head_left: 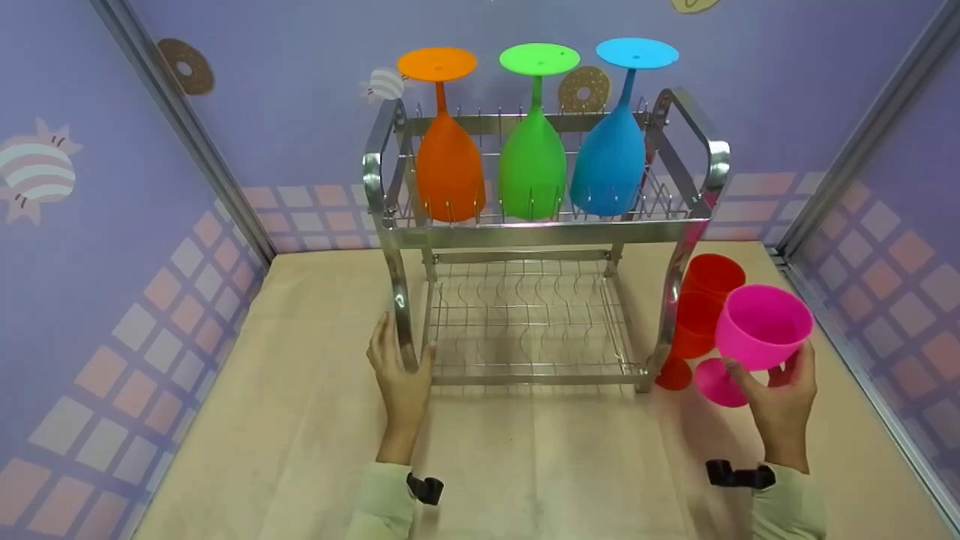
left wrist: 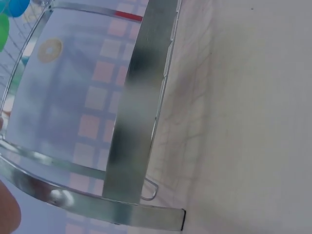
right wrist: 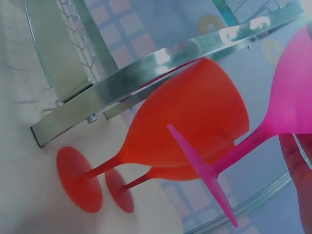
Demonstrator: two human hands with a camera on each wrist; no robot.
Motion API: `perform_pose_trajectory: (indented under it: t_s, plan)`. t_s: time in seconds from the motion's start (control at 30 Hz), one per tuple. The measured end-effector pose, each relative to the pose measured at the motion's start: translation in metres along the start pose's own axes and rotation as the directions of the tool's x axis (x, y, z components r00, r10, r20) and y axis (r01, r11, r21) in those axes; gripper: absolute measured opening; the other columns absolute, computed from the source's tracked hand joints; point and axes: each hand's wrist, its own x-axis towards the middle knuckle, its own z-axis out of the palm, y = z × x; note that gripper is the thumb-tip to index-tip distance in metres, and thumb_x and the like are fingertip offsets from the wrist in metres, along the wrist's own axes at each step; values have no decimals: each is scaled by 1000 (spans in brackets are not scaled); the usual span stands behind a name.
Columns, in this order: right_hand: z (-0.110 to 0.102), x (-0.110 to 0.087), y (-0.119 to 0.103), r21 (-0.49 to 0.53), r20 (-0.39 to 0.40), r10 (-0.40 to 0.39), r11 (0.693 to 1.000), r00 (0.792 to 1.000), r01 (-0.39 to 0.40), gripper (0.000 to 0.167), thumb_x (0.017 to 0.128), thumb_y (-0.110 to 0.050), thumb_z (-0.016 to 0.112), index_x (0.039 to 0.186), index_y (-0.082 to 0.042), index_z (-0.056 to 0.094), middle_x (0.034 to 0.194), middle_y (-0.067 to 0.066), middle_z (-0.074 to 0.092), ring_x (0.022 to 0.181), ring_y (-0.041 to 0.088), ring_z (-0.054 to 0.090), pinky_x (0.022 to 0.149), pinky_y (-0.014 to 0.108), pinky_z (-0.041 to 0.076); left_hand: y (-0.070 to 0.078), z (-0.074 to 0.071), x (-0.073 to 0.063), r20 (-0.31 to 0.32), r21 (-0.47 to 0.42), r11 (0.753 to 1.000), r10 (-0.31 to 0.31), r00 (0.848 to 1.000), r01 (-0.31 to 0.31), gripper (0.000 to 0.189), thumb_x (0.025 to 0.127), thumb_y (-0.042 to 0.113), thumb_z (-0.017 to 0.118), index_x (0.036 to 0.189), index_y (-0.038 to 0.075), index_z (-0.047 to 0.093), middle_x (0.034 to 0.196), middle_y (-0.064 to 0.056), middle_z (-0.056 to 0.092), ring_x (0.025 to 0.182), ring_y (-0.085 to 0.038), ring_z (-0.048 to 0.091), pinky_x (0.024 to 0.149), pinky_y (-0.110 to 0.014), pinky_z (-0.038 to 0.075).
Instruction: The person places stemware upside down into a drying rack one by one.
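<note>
- Pink, round goblet with a thin stem and a flat foot, plastic by its look (head_left: 752,339): it is near the right edge of the bench (head_left: 300,390), mouth up and leaning a bit. Its foot seems lifted off the pale bench top.
- Right hand (head_left: 780,409) holds it low on the bowl, thumb in front and fingers behind.
- It should be light and stiff, I think, and not easy to break. Its smooth skin might slip. The bottom of the bowl or the thin stem looks like a good place to hold; pinching just the rim could make it swing.
- Two red, plastic-looking goblets, a near one (head_left: 696,326) and a far one (head_left: 714,271), stand just left of the pink one. They are likely just as light, and may tip if bumped.
- Shiny metal rack with wire shelves (head_left: 525,235) stands beside them, toward the bench's back edge.
- On its top shelf are three upside-down goblets: orange (head_left: 450,169) by the left edge, green (head_left: 532,165) in the middle, blue (head_left: 609,165) toward the right edge.
- Left hand (head_left: 401,386) is at the rack's front left corner, fingers outside the leg, thumb inside. I cannot tell if it squeezes.
</note>
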Motion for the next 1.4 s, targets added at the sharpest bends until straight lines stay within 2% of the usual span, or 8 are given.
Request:
perform_pose_trajectory:
  t_s: [0.13,0.23,0.37,0.53,0.77,0.87,1.0,1.4]
  plan:
    - [9,-1,-11,-162,134,-70,983,988,92,88,64,22,74,142,-2,42,132,7,50,120,21,48,93,12,47,7,3,-3,55,-10,994,112,992,-112,79,80,4,76,143,-9,30,144,-29,31,135,-42,29,110,-59,33]
    - [16,-1,-17,-267,246,-119,946,962,186,91,59,21,79,140,1,43,130,6,50,119,17,48,92,10,46,13,5,-6,159,-18,981,192,968,-191,85,77,6,79,143,-11,29,144,-30,31,135,-46,31,108,-61,33]
    - [25,-1,-22,-312,380,-154,907,912,283,100,52,20,84,141,3,42,126,14,49,118,12,48,90,8,46,21,9,-7,287,18,946,306,908,-325,91,73,16,84,142,-10,31,144,-30,36,134,-45,35,104,-68,31]
    - [37,-2,-29,-355,498,-102,882,861,310,103,53,10,89,143,-5,42,130,16,48,117,8,47,88,5,45,34,16,-8,411,25,884,417,811,-467,95,71,30,86,143,-7,35,146,-23,39,134,-38,39,106,-56,38]
    - [54,-8,-37,-417,607,-81,814,790,404,100,55,-5,93,143,-13,46,128,13,52,116,6,46,89,7,43,52,25,-9,546,19,821,470,693,-571,98,72,40,83,145,-3,34,151,-14,37,135,-33,40,112,-49,35]
    - [62,-11,-39,-430,658,-88,771,747,470,98,56,-10,94,142,-15,47,129,11,53,117,12,48,90,17,49,59,29,-10,574,12,792,495,653,-611,99,74,44,81,146,-1,32,152,-13,36,136,-32,40,113,-50,33]
    - [73,-16,-42,-403,717,-73,768,693,498,96,60,-12,92,144,-16,45,131,7,51,117,17,50,86,36,57,67,32,-12,613,12,751,516,599,-660,98,77,49,77,149,3,29,153,-12,34,138,-30,38,117,-44,29]
    - [100,-29,-46,-339,818,-76,737,571,584,90,61,-18,92,139,-16,49,132,8,51,118,24,52,85,41,57,83,38,-13,675,15,684,532,511,-730,99,74,51,78,148,4,33,151,-11,38,139,-25,36,119,-41,26]
